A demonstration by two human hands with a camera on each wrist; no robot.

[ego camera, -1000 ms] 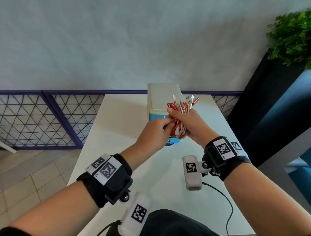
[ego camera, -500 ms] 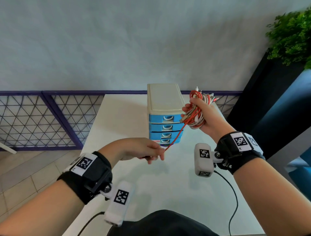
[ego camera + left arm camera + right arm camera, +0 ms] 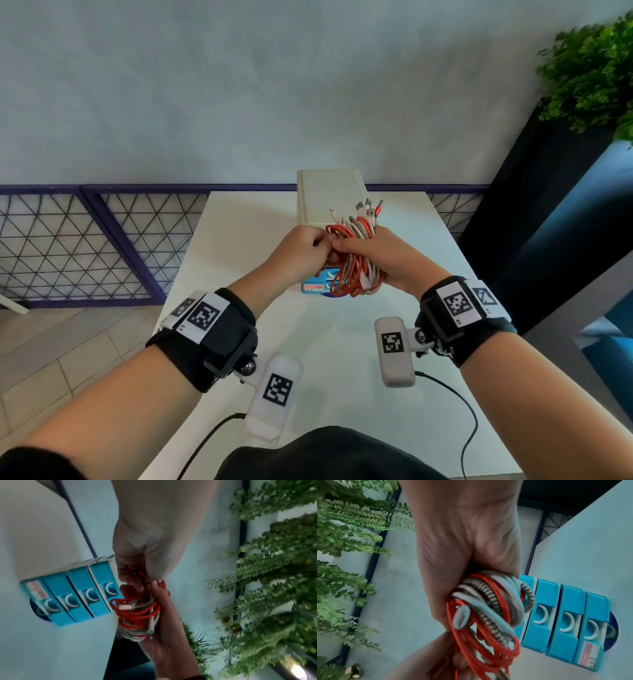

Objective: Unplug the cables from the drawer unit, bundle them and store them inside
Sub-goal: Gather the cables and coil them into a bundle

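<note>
A coiled bundle of red, white and striped cables (image 3: 356, 260) is gripped in my right hand (image 3: 380, 260), held in front of the drawer unit (image 3: 329, 192). Several plug ends (image 3: 368, 209) stick up from the bundle's top. My left hand (image 3: 301, 255) is against the bundle's left side and pinches the red cable's end (image 3: 135, 570). The bundle (image 3: 489, 609) fills the right wrist view, and the right hand (image 3: 164, 615) wraps it in the left wrist view. The unit has a cream top and blue drawers (image 3: 77, 595), (image 3: 565, 616), all pushed in.
The drawer unit stands at the far middle of a white table (image 3: 239, 240). A purple lattice railing (image 3: 85, 240) runs behind and to the left. A dark planter with green foliage (image 3: 596, 68) stands at the right. Thin black wires (image 3: 455, 394) trail from the wrist cameras.
Half a second ago my left hand was pulled down and left, stretching one red cable from the bundle. It has come back up to the bundle, and my right hand has moved left before the drawers.
</note>
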